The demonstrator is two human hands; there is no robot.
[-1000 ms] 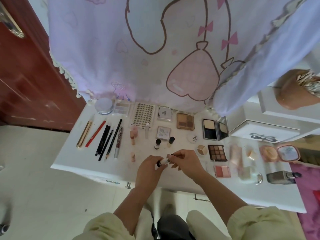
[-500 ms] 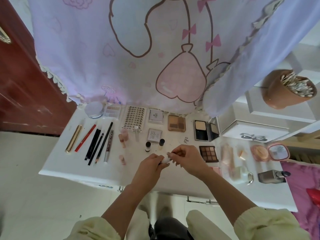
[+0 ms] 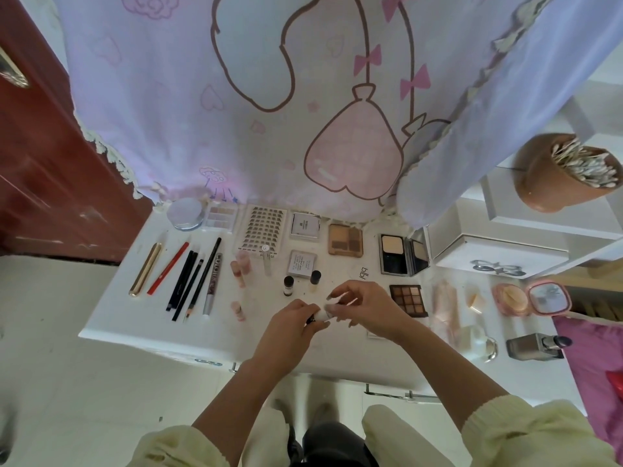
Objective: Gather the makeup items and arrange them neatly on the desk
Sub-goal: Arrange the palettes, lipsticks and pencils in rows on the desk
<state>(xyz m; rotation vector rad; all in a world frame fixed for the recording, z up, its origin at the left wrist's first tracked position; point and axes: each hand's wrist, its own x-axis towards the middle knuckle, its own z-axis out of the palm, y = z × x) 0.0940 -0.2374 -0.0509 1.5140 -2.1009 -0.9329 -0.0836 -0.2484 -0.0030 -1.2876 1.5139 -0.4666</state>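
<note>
Across the white tabletop [image 3: 111, 318], makeup items [image 3: 346, 240] are laid in rows. Above its front middle, a small white bottle [image 3: 322, 314] is pinched between the left hand [image 3: 290, 326] and the right hand [image 3: 367, 308]. Once capped tight, it is best stood beside the dark-capped vials [image 3: 288, 285].

The widest bare stretch of tabletop [image 3: 337, 358] open to you runs along the near edge. Your left hand [image 3: 290, 326] and right hand [image 3: 367, 308] meet above its middle, both holding a small white bottle [image 3: 322, 315], just short of two small dark-capped bottles [image 3: 288, 285]. To your left, the row of pencils [image 3: 188, 278] and a pink tube [image 3: 237, 310] reach near that strip. To your right, the brown palette [image 3: 408, 299], a clear bottle [image 3: 478, 342] and a dark bottle lying flat [image 3: 536, 345] crowd the way. The hanging cloth [image 3: 269, 112] drapes onto the back row
</note>
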